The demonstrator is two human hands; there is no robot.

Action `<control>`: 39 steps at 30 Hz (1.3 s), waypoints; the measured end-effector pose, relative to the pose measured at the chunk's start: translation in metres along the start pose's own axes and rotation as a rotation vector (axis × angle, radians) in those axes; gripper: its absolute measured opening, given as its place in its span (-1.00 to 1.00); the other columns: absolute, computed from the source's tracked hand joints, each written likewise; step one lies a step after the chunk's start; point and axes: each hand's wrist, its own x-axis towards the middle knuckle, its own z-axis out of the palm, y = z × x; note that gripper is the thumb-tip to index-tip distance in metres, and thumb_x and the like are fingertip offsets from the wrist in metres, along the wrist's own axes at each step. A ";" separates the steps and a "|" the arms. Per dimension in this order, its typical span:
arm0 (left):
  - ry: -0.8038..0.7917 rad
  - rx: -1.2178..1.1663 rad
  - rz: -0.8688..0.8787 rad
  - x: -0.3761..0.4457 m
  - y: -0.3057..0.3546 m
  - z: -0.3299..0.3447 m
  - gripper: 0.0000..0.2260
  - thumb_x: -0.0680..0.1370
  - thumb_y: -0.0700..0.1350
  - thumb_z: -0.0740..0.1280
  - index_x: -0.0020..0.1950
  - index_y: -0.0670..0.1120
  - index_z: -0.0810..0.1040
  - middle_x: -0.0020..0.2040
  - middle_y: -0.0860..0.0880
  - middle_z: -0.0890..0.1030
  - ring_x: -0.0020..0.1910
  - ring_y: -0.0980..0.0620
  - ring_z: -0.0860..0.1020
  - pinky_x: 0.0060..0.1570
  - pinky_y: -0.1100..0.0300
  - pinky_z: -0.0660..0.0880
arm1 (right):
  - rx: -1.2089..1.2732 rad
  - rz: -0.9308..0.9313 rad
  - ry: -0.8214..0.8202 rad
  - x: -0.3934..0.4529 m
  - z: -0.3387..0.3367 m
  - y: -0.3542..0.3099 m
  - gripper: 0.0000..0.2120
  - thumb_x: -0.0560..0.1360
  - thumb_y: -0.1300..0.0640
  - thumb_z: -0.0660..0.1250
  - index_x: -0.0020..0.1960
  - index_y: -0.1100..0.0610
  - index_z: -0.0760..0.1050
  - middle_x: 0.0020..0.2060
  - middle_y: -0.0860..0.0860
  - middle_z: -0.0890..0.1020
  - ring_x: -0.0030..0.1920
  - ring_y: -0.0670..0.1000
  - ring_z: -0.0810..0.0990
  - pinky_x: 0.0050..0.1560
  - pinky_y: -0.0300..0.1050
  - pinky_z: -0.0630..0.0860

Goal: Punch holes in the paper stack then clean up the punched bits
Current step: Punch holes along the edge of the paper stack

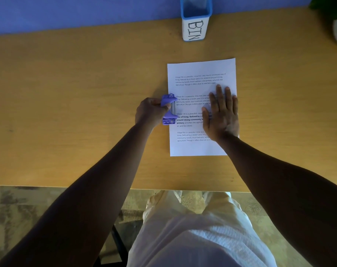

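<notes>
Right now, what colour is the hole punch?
Purple, seen in the head view: the hole punch.

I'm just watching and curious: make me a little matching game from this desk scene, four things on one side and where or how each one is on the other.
Things:
1. hole punch
2. right hand
3. bin
4. left hand

Places or states:
A. lies flat on the printed paper
B. stands at the far edge of the desk, by the wall
C. grips the purple tool
D. sits on the paper's left edge

Pairs: 1-D, 2-A, 3-B, 4-C
</notes>
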 end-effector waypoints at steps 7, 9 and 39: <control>-0.018 0.022 0.014 -0.005 0.003 0.000 -0.67 0.45 0.12 0.46 0.12 -0.01 0.57 -0.01 0.00 0.68 -0.01 -0.09 0.67 0.07 -0.06 0.62 | 0.008 0.015 -0.035 0.000 -0.006 -0.004 -0.46 0.65 -0.11 0.02 0.53 0.16 0.21 0.57 0.14 0.15 0.57 0.20 0.02 0.54 0.20 0.02; -0.017 0.023 0.012 -0.006 0.003 0.000 -0.64 0.45 0.11 0.46 0.16 -0.03 0.58 0.00 0.00 0.68 -0.06 -0.06 0.65 0.05 -0.03 0.63 | 0.011 0.019 -0.046 0.000 -0.008 -0.005 -0.46 0.65 -0.11 0.03 0.54 0.16 0.21 0.56 0.14 0.14 0.57 0.20 0.02 0.54 0.20 0.01; 0.117 0.024 -0.177 -0.060 -0.023 0.042 -0.36 0.39 0.24 0.45 0.31 -0.13 0.45 0.24 -0.06 0.60 0.13 -0.06 0.61 -0.09 0.23 0.42 | 0.122 0.172 -0.239 -0.008 -0.061 0.004 -0.41 0.62 -0.11 0.12 0.51 0.22 0.21 0.55 0.18 0.16 0.56 0.21 0.06 0.50 0.14 0.18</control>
